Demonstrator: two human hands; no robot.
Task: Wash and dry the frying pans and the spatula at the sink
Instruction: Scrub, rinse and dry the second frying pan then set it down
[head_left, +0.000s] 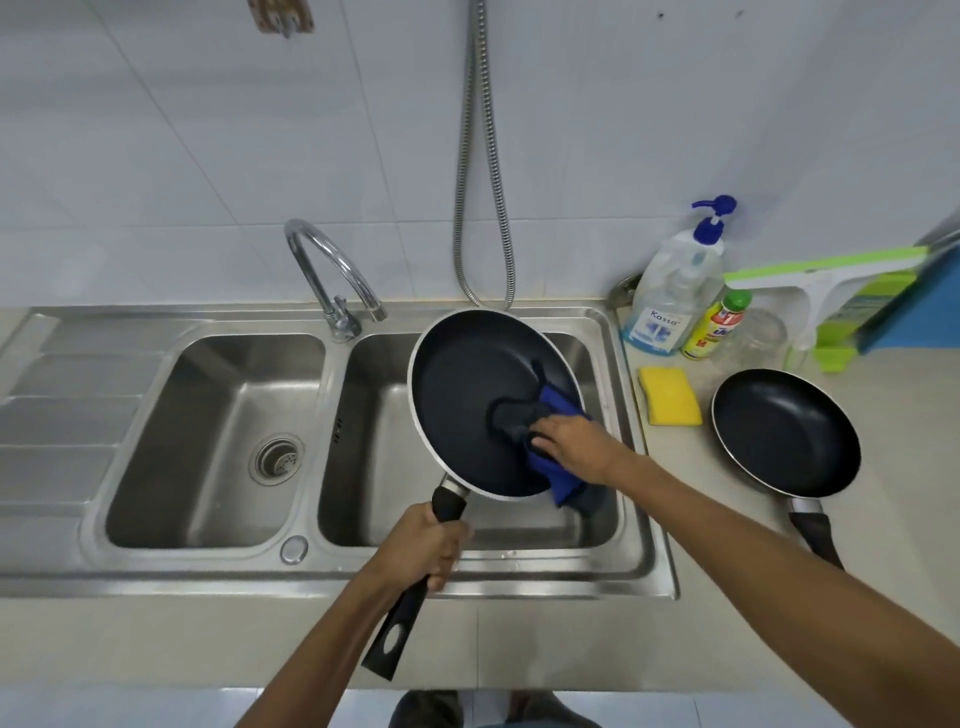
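Looks like the drying step. The left hand (434, 545) grips the black handle of the big dark nonstick frying pan (467, 395), tilted over the steel sink (374, 457)'s right basin, while the right hand (571, 444) clutches a blue cloth (558, 402) against the inside. I'd wipe rim to centre and keep that handle steady.

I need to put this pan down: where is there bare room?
Free: the drainboard left of the sink, and the left basin beside the tap. Crowded: right counter, with sponge, second pan and bottles.
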